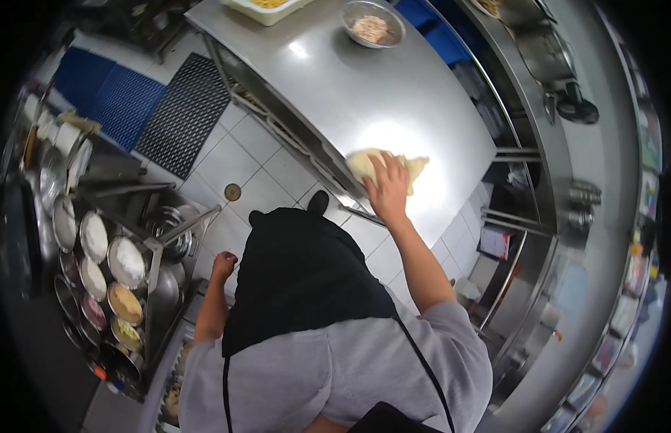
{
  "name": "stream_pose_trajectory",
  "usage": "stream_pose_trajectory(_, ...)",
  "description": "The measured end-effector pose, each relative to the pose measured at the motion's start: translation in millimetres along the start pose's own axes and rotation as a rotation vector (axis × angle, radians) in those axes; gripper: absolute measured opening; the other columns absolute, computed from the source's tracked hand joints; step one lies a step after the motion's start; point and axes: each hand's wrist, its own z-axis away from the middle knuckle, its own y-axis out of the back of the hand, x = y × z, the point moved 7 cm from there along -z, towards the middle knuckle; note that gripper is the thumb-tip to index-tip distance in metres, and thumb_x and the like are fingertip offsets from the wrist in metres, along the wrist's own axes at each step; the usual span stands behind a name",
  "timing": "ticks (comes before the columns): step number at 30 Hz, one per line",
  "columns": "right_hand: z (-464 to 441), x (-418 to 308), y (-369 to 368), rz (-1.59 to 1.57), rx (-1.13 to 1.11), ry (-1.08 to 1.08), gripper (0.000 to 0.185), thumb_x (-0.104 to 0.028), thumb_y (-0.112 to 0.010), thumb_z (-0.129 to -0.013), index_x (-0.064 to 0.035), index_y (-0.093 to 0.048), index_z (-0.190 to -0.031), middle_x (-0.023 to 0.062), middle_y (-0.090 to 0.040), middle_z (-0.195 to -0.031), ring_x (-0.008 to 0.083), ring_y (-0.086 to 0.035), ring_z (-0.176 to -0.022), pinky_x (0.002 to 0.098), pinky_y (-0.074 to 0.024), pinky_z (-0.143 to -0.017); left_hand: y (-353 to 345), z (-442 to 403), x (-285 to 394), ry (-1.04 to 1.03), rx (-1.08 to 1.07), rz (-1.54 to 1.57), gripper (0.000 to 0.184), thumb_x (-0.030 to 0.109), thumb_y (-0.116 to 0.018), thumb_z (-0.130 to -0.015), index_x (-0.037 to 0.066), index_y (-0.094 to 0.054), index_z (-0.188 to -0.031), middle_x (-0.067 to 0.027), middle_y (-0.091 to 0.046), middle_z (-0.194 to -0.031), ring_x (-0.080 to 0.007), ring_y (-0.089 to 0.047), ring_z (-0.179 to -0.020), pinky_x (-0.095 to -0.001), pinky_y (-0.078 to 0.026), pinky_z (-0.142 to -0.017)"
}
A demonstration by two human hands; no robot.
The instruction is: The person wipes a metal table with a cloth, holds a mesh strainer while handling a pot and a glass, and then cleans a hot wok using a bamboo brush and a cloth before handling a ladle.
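My right hand (389,184) presses down on a pale yellow cloth (361,164), fingers slightly spread over it. The cloth is bunched on the steel table (314,94), near the edge closest to me, and one corner sticks out to the right of my fingers. At my left side, away from the table, my left hand (224,265) hangs with its fingers curled in, and nothing shows in it.
On the table's far end are a metal bowl (373,25) of light-coloured food and a white tub (267,11). Several food-filled bowls (126,261) stand at left. A black mat (184,115) covers floor tiles. Right is a counter (602,195) with a pot (545,54).
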Motion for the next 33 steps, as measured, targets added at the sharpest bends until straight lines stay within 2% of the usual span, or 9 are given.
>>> stream_pose_trajectory(4,113.4,82.4,42.4,0.164,0.094,-0.314,0.045,-0.023,-0.063,-0.091,-0.0097,-0.057,-0.133,0.0178,-0.053,-0.136,0.0398,-0.046,-0.127,0.0543,-0.0311,-0.107,9.6,-31.6,7.2,-0.033,-0.032,-0.027,0.027,0.021,-0.069,-0.078,0.001,-0.073,-0.095,-0.0205,-0.073,-0.092,-0.0321,-0.070,-0.092,-0.0412,-0.053,-0.084)
stream_pose_trajectory(6,155.1,110.8,61.7,0.270,0.093,-0.534,0.042,-0.025,-0.060,-0.093,-0.0080,-0.058,-0.131,0.0207,-0.054,-0.130,0.0410,-0.048,-0.122,0.0525,-0.0354,-0.103,21.7,-51.0,28.7,-0.091,-0.007,-0.054,0.026,0.021,-0.069,-0.079,0.001,-0.073,-0.094,-0.0202,-0.073,-0.092,-0.0317,-0.070,-0.090,-0.0409,-0.053,-0.083)
stream_pose_trajectory(9,190.0,157.8,73.4,0.207,0.205,-0.685,0.041,-0.030,-0.058,-0.095,-0.0054,-0.058,-0.128,0.0253,-0.057,-0.122,0.0433,-0.055,-0.112,0.0505,-0.0424,-0.096,37.9,-78.9,74.2,-0.221,0.028,-0.024,0.025,0.020,-0.068,-0.080,0.001,-0.072,-0.095,-0.0193,-0.073,-0.091,-0.0318,-0.070,-0.088,-0.0405,-0.054,-0.081)
stream_pose_trajectory(12,231.4,214.7,89.5,0.260,0.158,-1.073,0.046,-0.036,-0.055,-0.097,-0.0025,-0.057,-0.128,0.0290,-0.061,-0.114,0.0459,-0.061,-0.101,0.0515,-0.0481,-0.088,51.1,-87.9,115.1,-0.321,0.055,0.115,0.024,0.020,-0.068,-0.081,0.001,-0.071,-0.097,-0.0185,-0.072,-0.088,-0.0304,-0.070,-0.084,-0.0389,-0.054,-0.078)
stream_pose_trajectory(15,228.0,194.3,115.5,0.345,0.274,-1.229,0.050,-0.039,-0.053,-0.097,-0.0011,-0.055,-0.131,0.0277,-0.063,-0.113,0.0454,-0.061,-0.103,0.0523,-0.0487,-0.086,54.8,-89.7,128.0,-0.397,0.099,0.185,0.024,0.018,-0.067,-0.082,0.001,-0.071,-0.098,-0.0162,-0.072,-0.084,-0.0255,-0.069,-0.079,-0.0370,-0.054,-0.074)
stream_pose_trajectory(21,100.4,98.5,105.8,0.075,0.493,-0.707,0.051,-0.039,-0.059,-0.096,0.0029,-0.059,-0.125,0.0224,-0.066,-0.115,0.0385,-0.064,-0.104,0.0427,-0.0473,-0.094,56.4,-43.3,140.3,-0.328,0.061,0.331,0.020,0.018,-0.067,-0.082,0.002,-0.072,-0.093,-0.0096,-0.070,-0.077,-0.0187,-0.066,-0.071,-0.0343,-0.053,-0.069)
stream_pose_trajectory(26,-50.7,-1.3,67.2,-0.216,0.320,-0.309,0.041,-0.022,-0.065,-0.095,0.0044,-0.059,-0.125,0.0209,-0.065,-0.118,0.0328,-0.064,-0.106,0.0390,-0.0489,-0.094,64.6,-20.7,193.1,-0.408,0.043,0.434,0.016,0.015,-0.066,-0.081,0.002,-0.072,-0.088,-0.0063,-0.070,-0.076,-0.0152,-0.064,-0.071,-0.0315,-0.051,-0.067)
stream_pose_trajectory(31,-172.9,-95.6,22.7,-0.408,0.155,-0.011,0.038,-0.023,-0.067,-0.094,0.0029,-0.060,-0.122,0.0223,-0.065,-0.114,0.0354,-0.065,-0.102,0.0400,-0.0514,-0.089,94.2,-19.0,235.3,-0.332,0.046,0.484,0.014,0.013,-0.064,-0.083,0.002,-0.071,-0.089,-0.0045,-0.068,-0.076,-0.0133,-0.063,-0.072,-0.0299,-0.050,-0.068)
stream_pose_trajectory(33,-209.5,-120.0,3.4,-0.357,0.165,0.148,0.038,-0.022,-0.068,-0.092,-0.0026,-0.061,-0.124,0.0213,-0.063,-0.117,0.0370,-0.063,-0.104,0.0420,-0.0511,-0.088,110.3,-31.0,236.8,-0.315,0.083,0.481,0.014,0.012,-0.063,-0.084,0.004,-0.071,-0.090,-0.0050,-0.069,-0.077,-0.0141,-0.063,-0.073,-0.0306,-0.051,-0.068)
